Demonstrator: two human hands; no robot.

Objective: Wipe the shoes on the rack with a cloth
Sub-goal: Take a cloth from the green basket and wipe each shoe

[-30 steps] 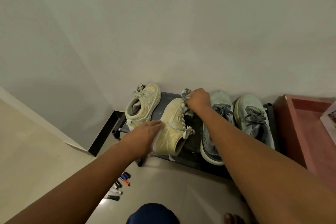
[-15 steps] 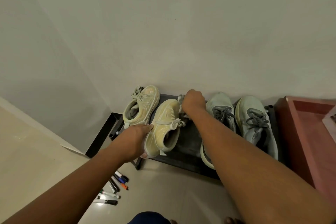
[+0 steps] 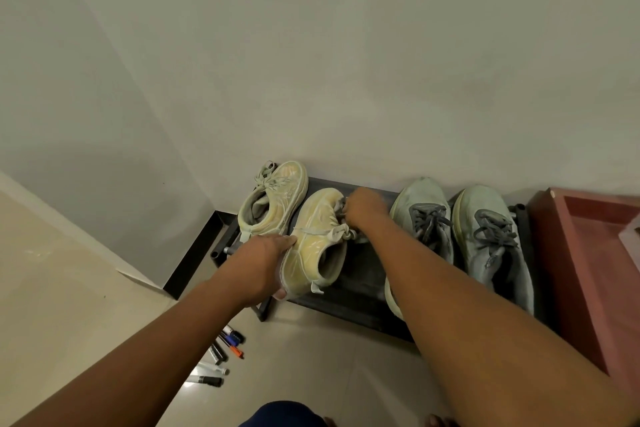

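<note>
A low black rack [image 3: 363,291] stands against a pale wall and carries four shoes. The left hand [image 3: 263,265] grips the heel side of the nearer cream shoe [image 3: 313,246], fingers across its side and thumb under the sole edge. The right hand [image 3: 363,210] is curled round a grey cloth [image 3: 341,206] and presses it to that shoe's toe (only a scrap of the cloth shows past the knuckles). The second cream shoe [image 3: 273,199] sits just behind and to the left. Two grey-green shoes [image 3: 485,236] with dark laces lie side by side to the right, the nearer one partly hidden by the right forearm. A red tray [image 3: 571,253] adjoins the rack's right end. Several markers [image 3: 221,357] lie on the beige floor [image 3: 69,288] below.
</note>
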